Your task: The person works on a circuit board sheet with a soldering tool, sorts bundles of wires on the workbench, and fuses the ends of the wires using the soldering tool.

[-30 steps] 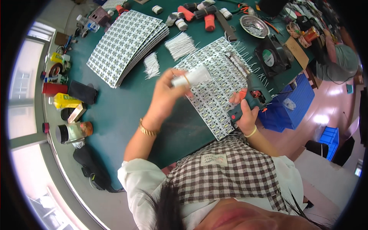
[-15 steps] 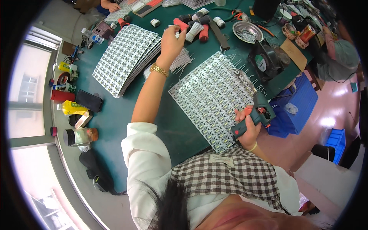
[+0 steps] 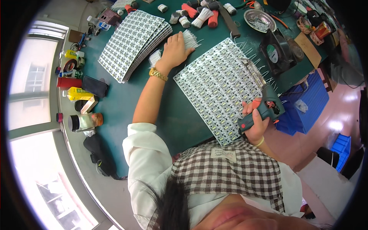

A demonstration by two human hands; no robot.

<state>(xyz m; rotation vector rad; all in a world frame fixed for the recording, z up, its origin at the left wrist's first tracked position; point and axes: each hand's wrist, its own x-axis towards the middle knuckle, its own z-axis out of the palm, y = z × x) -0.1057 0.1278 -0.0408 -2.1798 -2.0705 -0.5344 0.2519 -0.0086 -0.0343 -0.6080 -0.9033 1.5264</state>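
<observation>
My left hand (image 3: pixel 174 52), with a gold watch at the wrist, lies palm down over loose thin white wires (image 3: pixel 191 40), fingers stretched and thumb out. More white wires show by its wrist. What lies under the palm is hidden. In my right hand (image 3: pixel 256 125) is a green pistol-grip tool (image 3: pixel 273 102) with an orange trigger, held over the right edge of a white circuit board panel (image 3: pixel 216 82). Rows of small parts cover this panel, and short white wires stick out along its far right edge. Left of my left hand stands a stack of similar panels (image 3: pixel 132 42).
Bundles of white, red and black wires (image 3: pixel 202 17) lie at the back. A metal bowl (image 3: pixel 260 20) and a black fan (image 3: pixel 274 53) stand at the back right. A phone (image 3: pixel 95 86), bottles and a jar (image 3: pixel 85 122) line the left edge. A blue bin (image 3: pixel 304 105) stands at right.
My left hand has come back toward me from the wire bundles and down onto the loose white wires. My right hand still holds the tool at the panel's edge. The whole view has shifted slightly.
</observation>
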